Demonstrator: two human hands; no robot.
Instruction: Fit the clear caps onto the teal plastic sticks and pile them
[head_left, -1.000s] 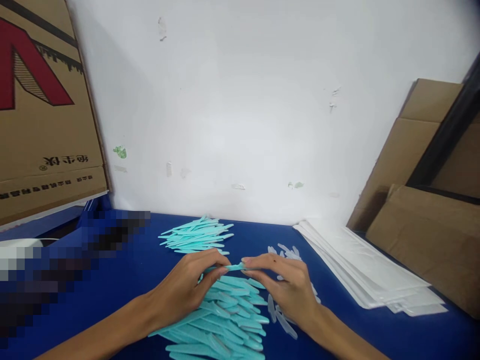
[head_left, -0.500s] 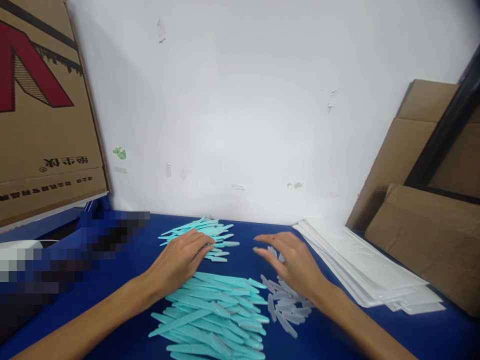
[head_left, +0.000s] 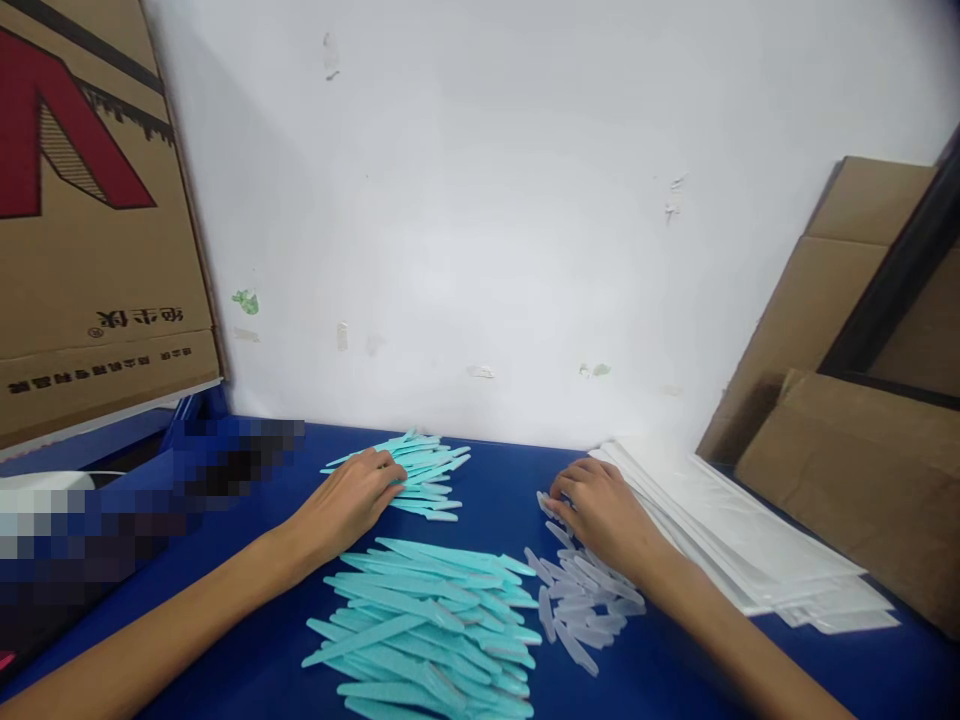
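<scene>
My left hand (head_left: 360,497) rests over a far pile of turquoise eyebrow razors (head_left: 442,462), its thumb and fingers pinched together on the razors there. My right hand (head_left: 600,505) reaches to the upper end of a scatter of clear plastic caps (head_left: 577,590). Its fingers are curled in, closed at a cap (head_left: 546,504) that shows partly beside the fingertips. Between my forearms lies a larger heap of turquoise razors (head_left: 427,620), stacked loosely with most tips pointing right. Some of the caps are hidden behind my right hand.
A stack of white plastic bags (head_left: 750,540) lies on the blue tabletop (head_left: 495,480) at the right. Brown cardboard (head_left: 855,480) leans behind it. A printed carton (head_left: 97,270) stands at the left, and a white wall (head_left: 480,220) closes the back.
My right hand has moved slightly right and closed its fingers at the caps. My left hand has drawn back a little to the left over the far razors. The view has shifted slightly.
</scene>
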